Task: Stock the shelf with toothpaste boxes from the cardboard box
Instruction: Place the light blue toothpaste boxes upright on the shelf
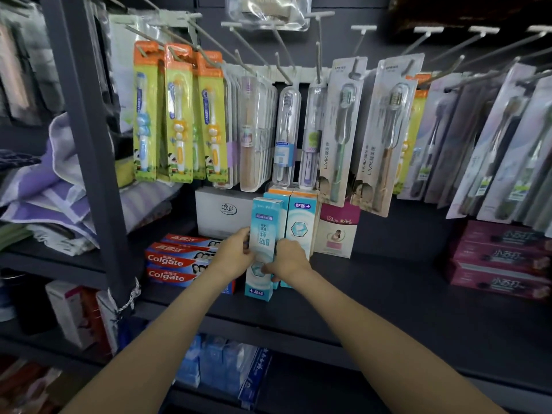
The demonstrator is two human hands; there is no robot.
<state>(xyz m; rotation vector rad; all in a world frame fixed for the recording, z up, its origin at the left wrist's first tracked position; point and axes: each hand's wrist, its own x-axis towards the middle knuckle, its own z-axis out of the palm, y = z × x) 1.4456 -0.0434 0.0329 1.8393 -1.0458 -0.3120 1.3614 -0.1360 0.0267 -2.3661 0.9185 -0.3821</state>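
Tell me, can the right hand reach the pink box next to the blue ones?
Probably yes, once it lets go. The right hand now holds the light blue toothpaste box together with the left hand. The pink box stands close by to the right, with bare shelf in front.

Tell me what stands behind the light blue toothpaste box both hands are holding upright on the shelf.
Behind the held toothpaste box, gripped by the left hand and right hand, stand matching light blue boxes. A grey box sits further left. How many blue boxes stand there is hidden.
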